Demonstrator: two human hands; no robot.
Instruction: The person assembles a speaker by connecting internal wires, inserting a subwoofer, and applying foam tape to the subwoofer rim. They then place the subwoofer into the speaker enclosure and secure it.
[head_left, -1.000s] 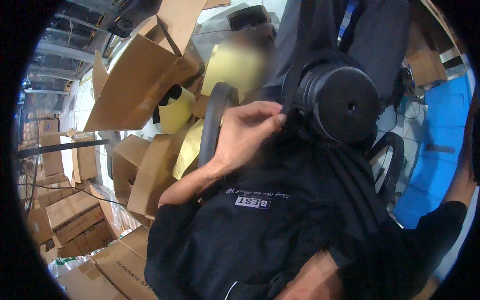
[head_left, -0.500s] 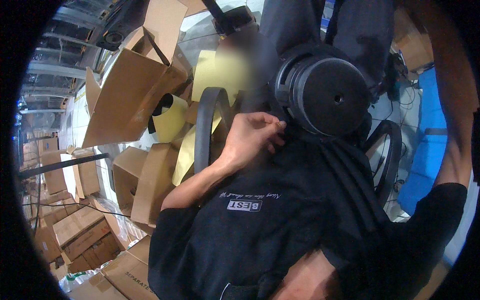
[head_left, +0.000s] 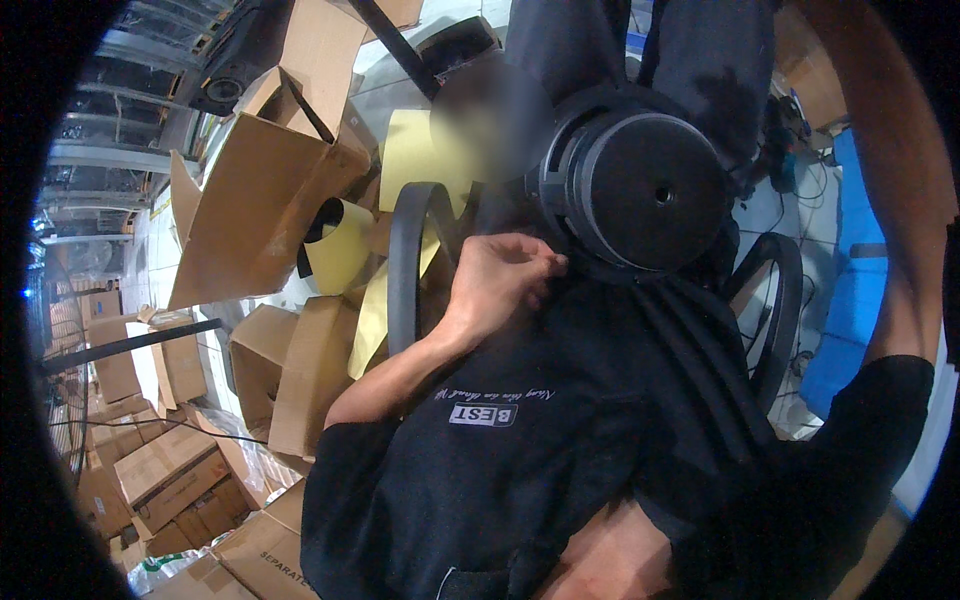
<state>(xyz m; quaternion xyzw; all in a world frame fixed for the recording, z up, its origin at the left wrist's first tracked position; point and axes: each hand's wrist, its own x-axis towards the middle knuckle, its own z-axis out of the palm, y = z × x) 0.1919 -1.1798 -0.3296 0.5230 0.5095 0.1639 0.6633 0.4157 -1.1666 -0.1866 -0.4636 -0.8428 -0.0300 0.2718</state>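
Observation:
A black round unit point(head_left: 650, 190) with a small hole in its flat face sits in front of my chest, over my black shirt point(head_left: 520, 470). My left hand point(head_left: 500, 280) is bent in from the left, its fingers curled and pinched against the unit's lower left rim. What the fingertips hold is partly hidden. Only my right upper arm point(head_left: 900, 230) shows, rising along the right edge, and the hand itself is out of view. A black ring point(head_left: 408, 265) stands just left of my left hand, and another black ring point(head_left: 780, 300) is to the right of the unit.
Open cardboard boxes point(head_left: 260, 210) and stacked cartons point(head_left: 160, 470) crowd the left side, with yellow sheets point(head_left: 345, 250) among them. A person in dark trousers point(head_left: 700, 50) stands behind the unit. A blue sheet point(head_left: 850, 300) and cables lie on the floor at right.
The round unit and my left hand sit a little higher and further right in the picture. My fingers have stayed at the unit's lower left rim.

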